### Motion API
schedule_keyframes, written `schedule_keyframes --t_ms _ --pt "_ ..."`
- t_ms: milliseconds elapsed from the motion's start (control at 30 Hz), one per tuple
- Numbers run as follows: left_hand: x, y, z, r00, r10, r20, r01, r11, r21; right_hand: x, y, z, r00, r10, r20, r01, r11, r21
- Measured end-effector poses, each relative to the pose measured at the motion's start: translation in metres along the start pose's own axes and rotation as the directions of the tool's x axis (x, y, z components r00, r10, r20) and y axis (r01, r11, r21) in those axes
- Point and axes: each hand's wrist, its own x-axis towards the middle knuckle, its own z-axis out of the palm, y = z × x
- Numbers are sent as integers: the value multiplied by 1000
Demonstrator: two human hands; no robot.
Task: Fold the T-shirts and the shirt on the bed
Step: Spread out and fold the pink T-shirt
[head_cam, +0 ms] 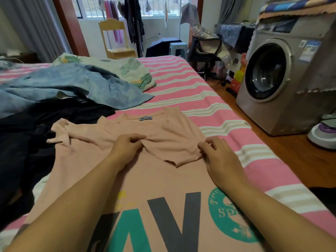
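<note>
T-shirt point(163, 179) sleeve pinched, L hand point(127, 148) (R hand point(218, 157) too)

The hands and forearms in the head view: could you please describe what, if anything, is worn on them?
Nothing is worn. Both forearms are bare right to the bottom edge of the picture, with no sleeve or cuff in sight. The left hand and the right hand have no gloves, and no ring, watch or bracelet shows on either hand or wrist.

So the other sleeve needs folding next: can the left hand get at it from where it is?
Probably yes: the crumpled left sleeve lies uncovered just beside the left hand, which now pinches the pink T-shirt.
</note>
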Motion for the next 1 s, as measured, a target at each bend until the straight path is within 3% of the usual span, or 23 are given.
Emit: schedule_keyframes --t_ms 100,200,267,367,433,467,533,567,633,667,700,733,800,900,1000 --pt "-11 11 -3 990 -42 -136 8 970 -244 -2 0 3 1000 -9 -23 9 1000 -17" --pt "-22 28 -6 939 -250 -238 96 852 -515 -2 1 7 998 10 -55 -11 1000 -4" --pt "-35 36 -2 885 -414 -214 245 803 -543 -1 0 7 996 48 -82 -47 999 8" --pt "-57 53 1 785 -618 32 548 670 -500 -2 -2 5 992 79 -95 -76 996 36" --pt "-76 73 7 724 -619 305 686 596 -417 -2 -2 6 991 100 -87 -94 993 64" --pt "-85 79 12 702 -597 389 710 622 -329 -2 -2 7 990 110 -89 -103 992 74" --pt "-99 80 27 714 -580 393 671 726 -149 -3 0 7 987 123 -101 -114 989 89" --pt "-101 73 31 757 -563 332 628 766 -134 -2 0 6 987 125 -98 -116 989 93" --pt "-92 57 29 878 -473 78 479 869 -128 -2 0 5 993 91 -74 -86 994 63" --pt "-82 48 21 930 -354 -99 359 932 44 -2 -2 5 996 29 -79 -28 1000 10" --pt "-73 40 11 951 -234 -202 284 921 267 -1 -3 5 994 -67 -92 62 996 -57" --pt "-65 32 2 963 -154 -223 234 888 395 -1 -4 7 979 -178 -102 166 979 -121" --pt "-54 22 -12 990 -112 -83 137 896 423 1 -5 9 924 -368 -109 340 917 -210" --pt "-60 12 -23 994 -36 106 1 950 311 2 -5 8 870 -485 -95 448 855 -263" --pt "-63 -3 -22 994 91 64 -105 953 284 2 -6 6 877 -472 -91 440 864 -245"
